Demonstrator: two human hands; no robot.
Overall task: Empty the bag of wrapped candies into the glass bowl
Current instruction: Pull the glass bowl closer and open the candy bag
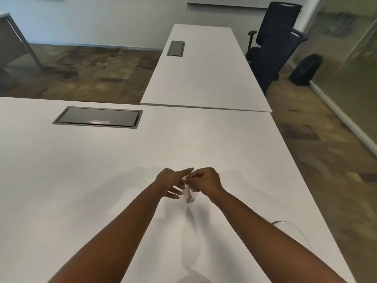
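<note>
Closest to you, both bare forearms reach out over the white table. By your right forearm, on the near right part of the table, a thin curved rim shows: that's the bowl, mostly hidden behind the arm, its contents not visible.

Further out along the table, your hands meet in the air above the top. Your right hand is curled tight, fingers pinched on the upper edge of the bag. The bag is small and clear, hanging down between the hands, blurred, with pinkish shapes inside it; how many candies I cannot tell. Your left hand is loose and mostly open: the forefinger stretches toward the right hand at the bag's top, the other fingers spread below, beside the bag. Whether the left fingers actually grip the bag, I can't make out. The bag sits well clear of the bowl, beyond it and to the left.

Past the hands, a dark hatch is set flush into the table. Beyond the table's far edge stands a second table, and at that one's right, two black chairs.
</note>
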